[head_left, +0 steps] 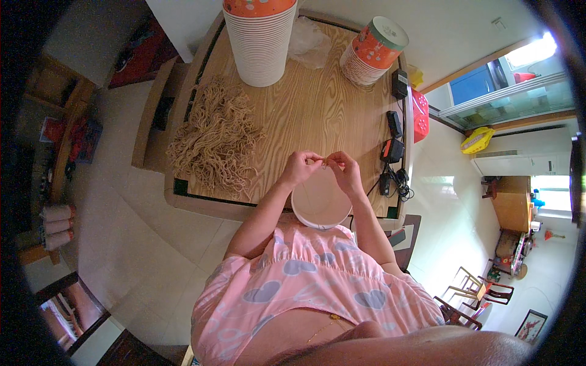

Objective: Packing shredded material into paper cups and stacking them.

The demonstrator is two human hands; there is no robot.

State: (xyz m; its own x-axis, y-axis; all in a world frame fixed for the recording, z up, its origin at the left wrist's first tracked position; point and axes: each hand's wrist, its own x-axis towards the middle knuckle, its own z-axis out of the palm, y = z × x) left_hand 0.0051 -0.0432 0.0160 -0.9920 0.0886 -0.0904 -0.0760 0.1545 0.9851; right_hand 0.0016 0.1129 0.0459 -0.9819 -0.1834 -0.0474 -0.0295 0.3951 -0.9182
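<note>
A round paper bucket (321,201) with a pale inside leans against my lap at the table's front edge, its open mouth facing up. At its far rim, my left hand (300,169) and my right hand (347,175) meet with fingertips pinched together. Between them they hold a thin tan cord, mostly hidden by the fingers; a faint strand seems to hang inside the bucket. Left of my hands lies a loose heap of tan cords (213,140) on the wooden table (311,116).
A tall stack of nested paper buckets (262,52) stands at the far left of the table. A shorter stack (373,52) is at the far right, with a clear plastic bag (309,44) between. Black power adapters (392,150) and cables (400,185) line the right edge.
</note>
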